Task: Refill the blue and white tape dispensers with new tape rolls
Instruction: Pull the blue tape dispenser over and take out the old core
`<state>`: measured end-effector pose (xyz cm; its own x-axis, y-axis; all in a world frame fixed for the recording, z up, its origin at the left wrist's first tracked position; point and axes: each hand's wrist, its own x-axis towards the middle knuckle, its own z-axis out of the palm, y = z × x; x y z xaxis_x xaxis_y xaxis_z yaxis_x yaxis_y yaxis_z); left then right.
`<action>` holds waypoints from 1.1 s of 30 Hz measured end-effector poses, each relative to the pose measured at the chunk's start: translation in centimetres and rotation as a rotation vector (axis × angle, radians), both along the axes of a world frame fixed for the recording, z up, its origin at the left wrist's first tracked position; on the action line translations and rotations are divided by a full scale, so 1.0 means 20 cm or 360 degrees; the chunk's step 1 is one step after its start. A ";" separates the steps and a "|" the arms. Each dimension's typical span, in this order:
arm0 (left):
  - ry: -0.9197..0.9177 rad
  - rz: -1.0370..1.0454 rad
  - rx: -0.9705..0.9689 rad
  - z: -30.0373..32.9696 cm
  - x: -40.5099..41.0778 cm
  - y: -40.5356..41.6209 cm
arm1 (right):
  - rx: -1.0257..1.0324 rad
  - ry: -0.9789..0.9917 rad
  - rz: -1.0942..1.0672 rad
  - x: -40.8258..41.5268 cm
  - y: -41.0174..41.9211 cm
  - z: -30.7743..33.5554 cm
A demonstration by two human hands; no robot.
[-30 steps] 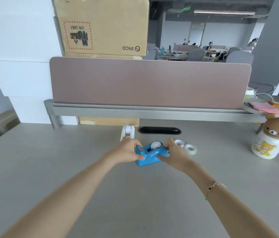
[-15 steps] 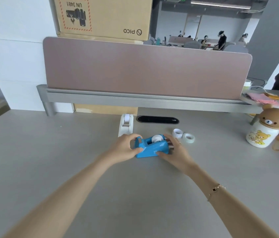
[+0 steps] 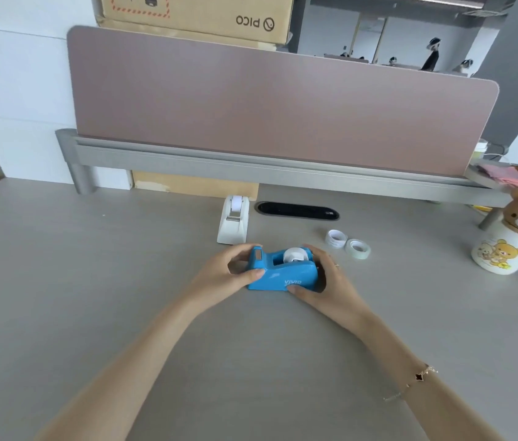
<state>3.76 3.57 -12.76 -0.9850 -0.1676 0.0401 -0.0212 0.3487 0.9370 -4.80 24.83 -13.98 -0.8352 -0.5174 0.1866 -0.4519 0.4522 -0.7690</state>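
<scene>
In the head view, the blue dispenser (image 3: pixel 283 272) sits flat on the desk (image 3: pixel 92 297) near the middle, held from both ends. The left hand (image 3: pixel 222 278) curls round its left, cutter end, thumb on the near side and fingers over the top. The right hand (image 3: pixel 331 281) cups the right end, thumb pressed to the near face and fingers wrapped behind. A white roll (image 3: pixel 296 254) shows in the blue dispenser's cradle, so by my reading this one is loaded or close to it; whether the tape end has been drawn to the cutter is too small to tell. The white dispenser (image 3: pixel 234 222) stands just beyond, towards the far edge, apart from both hands, with what looks like a roll in its slot, though whether that roll is new or old cannot be told. Two loose rolls (image 3: pixel 348 245) lie to the right of the blue dispenser, near each other; they may be spent cores or spare tape, I cannot tell which. I judge the blue dispenser's refill about done, and the white dispenser either finished or next. A bear mug (image 3: pixel 506 246) stands far right.
</scene>
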 end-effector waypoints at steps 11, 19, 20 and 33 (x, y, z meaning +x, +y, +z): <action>-0.0011 -0.0073 -0.0052 0.02 -0.02 0.02 | -0.0106 -0.0159 0.0013 0.02 0.07 0.01; -0.0099 -0.0273 -0.0082 0.06 0.00 0.02 | -0.0166 -0.0386 0.0023 0.12 0.13 0.01; -0.0097 -0.0281 -0.0081 0.06 0.00 0.02 | -0.0167 -0.0400 0.0025 0.12 0.13 0.00; -0.0011 -0.0312 -0.0085 0.05 0.00 0.03 | -0.0207 -0.0412 0.0027 0.15 0.13 0.04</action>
